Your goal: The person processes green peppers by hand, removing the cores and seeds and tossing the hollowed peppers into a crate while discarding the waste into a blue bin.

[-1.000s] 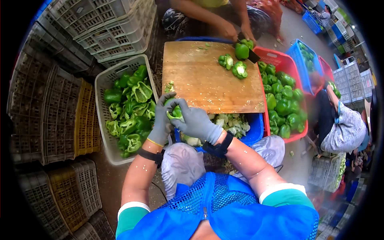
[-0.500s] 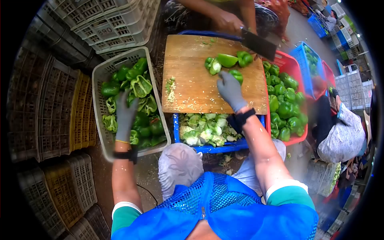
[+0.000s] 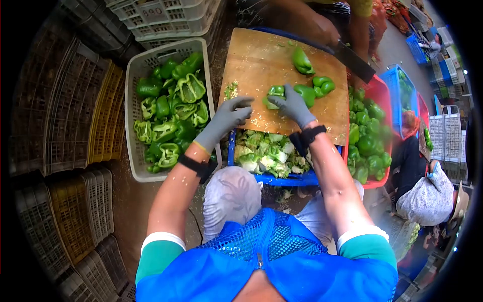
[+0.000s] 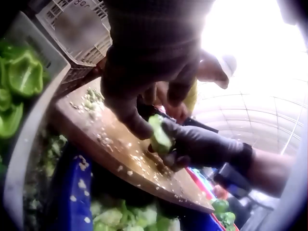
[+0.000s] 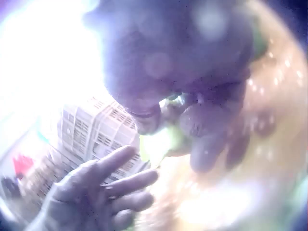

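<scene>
My gloved right hand [image 3: 298,106] pinches a cut green bell pepper piece [image 3: 274,93] between thumb and fingers, over the wooden cutting board [image 3: 246,65]. The same pepper piece [image 4: 160,135] shows pale flesh in the left wrist view. My gloved left hand [image 3: 226,120] is near the board's left edge, its fingers extended toward the piece and holding nothing. In the right wrist view the left hand's [image 5: 103,192] fingers are spread and fairly straight. More green bell pepper pieces [image 3: 305,93] lie beside the right hand, and another [image 3: 302,61] farther back.
A grey crate [image 3: 130,108] of cut peppers stands at left. Below the board, a blue bin [image 3: 287,180] holds pale pepper scraps. A red crate [image 3: 387,118] of whole peppers is at right. Across the board, another person grips a cleaver [image 3: 354,61]. Stacked crates [image 3: 168,17] rise behind.
Both hands first held a pepper together; then the left went over the grey crate while the right reached onto the board. Now the right holds a piece and the left has returned toward the board.
</scene>
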Available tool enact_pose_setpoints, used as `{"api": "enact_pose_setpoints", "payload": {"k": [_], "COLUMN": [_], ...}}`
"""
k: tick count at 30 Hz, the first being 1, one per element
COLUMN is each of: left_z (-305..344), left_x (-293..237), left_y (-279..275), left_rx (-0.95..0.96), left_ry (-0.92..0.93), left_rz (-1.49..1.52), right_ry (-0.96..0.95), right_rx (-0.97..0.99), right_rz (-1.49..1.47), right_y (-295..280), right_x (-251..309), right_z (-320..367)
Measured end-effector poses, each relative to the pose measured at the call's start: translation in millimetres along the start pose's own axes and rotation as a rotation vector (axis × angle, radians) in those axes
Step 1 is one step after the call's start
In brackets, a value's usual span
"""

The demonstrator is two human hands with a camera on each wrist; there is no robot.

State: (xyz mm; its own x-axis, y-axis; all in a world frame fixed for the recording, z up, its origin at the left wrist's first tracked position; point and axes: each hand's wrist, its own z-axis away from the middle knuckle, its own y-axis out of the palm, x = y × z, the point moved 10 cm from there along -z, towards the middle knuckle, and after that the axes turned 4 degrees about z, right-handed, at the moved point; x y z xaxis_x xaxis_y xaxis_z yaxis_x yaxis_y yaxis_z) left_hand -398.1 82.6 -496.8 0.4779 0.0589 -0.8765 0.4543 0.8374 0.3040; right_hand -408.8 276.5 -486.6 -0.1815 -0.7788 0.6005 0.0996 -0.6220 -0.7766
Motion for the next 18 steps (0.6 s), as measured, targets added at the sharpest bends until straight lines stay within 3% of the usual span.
{"api": "enact_pose_setpoints", "payload": {"k": [1,3,4,6,8,11,13,18], "left_z": [0,-3,-5,-1,9,26,32,41], "left_x": [-1,7,3,-10,-16,-30,-30,-45], "left_y": [7,21,19,20,25,39,41,43], "left_rx": [-0.014,0.045,0.013,-0.046,-0.055,-0.108,-0.136,-0.148], "left_ry": [0.013,-0.034,0.062,0.253,0.274,0.204,0.136,0.312], "left_rz": [0.031,0.006,-0.076,-0.244,-0.085,0.101,0.242,0.017], "right_ry": [0.181,0.129,0.101,0.111,0.132,-0.029,0.006,0.004], "right_rx": [0.176,0.221,0.237,0.156,0.048,-0.216,-0.269,-0.267], "right_rz": [-0.397,-0.569,-0.655,-0.815,-0.944,-0.755,-0.781,-0.772], "right_y": [19,26,30,36,30,21,19,0], "right_x": [1,32,44,47,53,50,62,86], "right_z": [17,47,58,71,78,82,91,111]}}
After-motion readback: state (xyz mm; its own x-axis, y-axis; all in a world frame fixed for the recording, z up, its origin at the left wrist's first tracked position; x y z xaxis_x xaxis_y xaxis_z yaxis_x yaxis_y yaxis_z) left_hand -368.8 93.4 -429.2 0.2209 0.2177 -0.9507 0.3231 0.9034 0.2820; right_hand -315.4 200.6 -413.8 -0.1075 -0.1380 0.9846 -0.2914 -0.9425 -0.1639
